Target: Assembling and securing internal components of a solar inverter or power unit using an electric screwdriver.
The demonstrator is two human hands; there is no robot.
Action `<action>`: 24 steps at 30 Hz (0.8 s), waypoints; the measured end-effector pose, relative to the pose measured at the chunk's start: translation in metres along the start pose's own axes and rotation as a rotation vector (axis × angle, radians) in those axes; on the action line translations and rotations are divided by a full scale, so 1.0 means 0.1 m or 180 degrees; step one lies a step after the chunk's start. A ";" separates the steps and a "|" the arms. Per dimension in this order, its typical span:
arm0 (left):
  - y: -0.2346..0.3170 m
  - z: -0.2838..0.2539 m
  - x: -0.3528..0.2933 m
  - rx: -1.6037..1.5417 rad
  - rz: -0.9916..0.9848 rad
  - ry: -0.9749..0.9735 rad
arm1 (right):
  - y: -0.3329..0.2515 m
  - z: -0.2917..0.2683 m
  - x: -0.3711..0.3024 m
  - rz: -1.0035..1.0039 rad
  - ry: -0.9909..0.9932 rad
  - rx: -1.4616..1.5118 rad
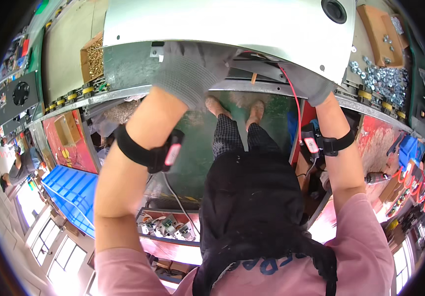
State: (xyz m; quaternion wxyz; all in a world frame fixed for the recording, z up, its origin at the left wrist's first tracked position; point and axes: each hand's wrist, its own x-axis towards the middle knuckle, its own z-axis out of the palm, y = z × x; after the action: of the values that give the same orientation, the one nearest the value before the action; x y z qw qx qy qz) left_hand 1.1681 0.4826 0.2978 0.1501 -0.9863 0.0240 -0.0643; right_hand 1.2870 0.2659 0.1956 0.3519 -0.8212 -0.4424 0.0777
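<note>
A large white sheet-metal panel [222, 24] with a round black-rimmed hole lies in front of me, its near edge facing my body. My left hand [190, 69], in a grey knit glove, is at this edge; its fingers point right and their tips are hidden. My right hand [311, 84], also gloved, reaches under the panel's near right edge, which covers its fingers. Between the hands, a red wire [295, 91] comes out from below the panel and hangs down beside my right wrist. A dark metal part [259, 69] and a small orange-brown strip [254, 78] show under the edge.
On the left stands a cardboard box [93, 58] of brass-coloured screws. Loose silver fasteners [382, 81] lie at the right beside another open box [377, 34]. Rollers line the bench rail [123, 89]. A blue crate [69, 195] and a power screwdriver [376, 177] flank me.
</note>
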 end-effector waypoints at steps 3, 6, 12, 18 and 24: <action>-0.06 0.20 0.11 -0.0462 0.0157 -0.0749 | 0.22 -0.02 -0.05 -0.0125 -0.0244 -0.0016; -0.05 0.28 0.19 -0.0773 0.0299 -0.1204 | 0.45 -0.04 -0.08 -0.0834 -0.0449 -0.0424; -0.13 0.23 0.27 -0.1145 0.0401 -0.1289 | 0.57 -0.17 -0.05 0.0578 -0.0753 0.1476; -0.16 0.26 0.16 -0.1168 0.1017 -0.1289 | 0.50 -0.30 0.11 0.0511 -0.0773 0.1261; -0.13 0.53 0.07 -0.0336 0.1497 0.0367 | 0.46 -0.34 0.22 0.0496 -0.0814 0.1177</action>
State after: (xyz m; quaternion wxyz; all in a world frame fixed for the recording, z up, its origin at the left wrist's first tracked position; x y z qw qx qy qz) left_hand 1.1821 0.5102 0.2528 0.1076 -0.9548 0.2647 -0.0825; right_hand 1.3464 0.2492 0.1954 0.4304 -0.7579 -0.3969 0.2877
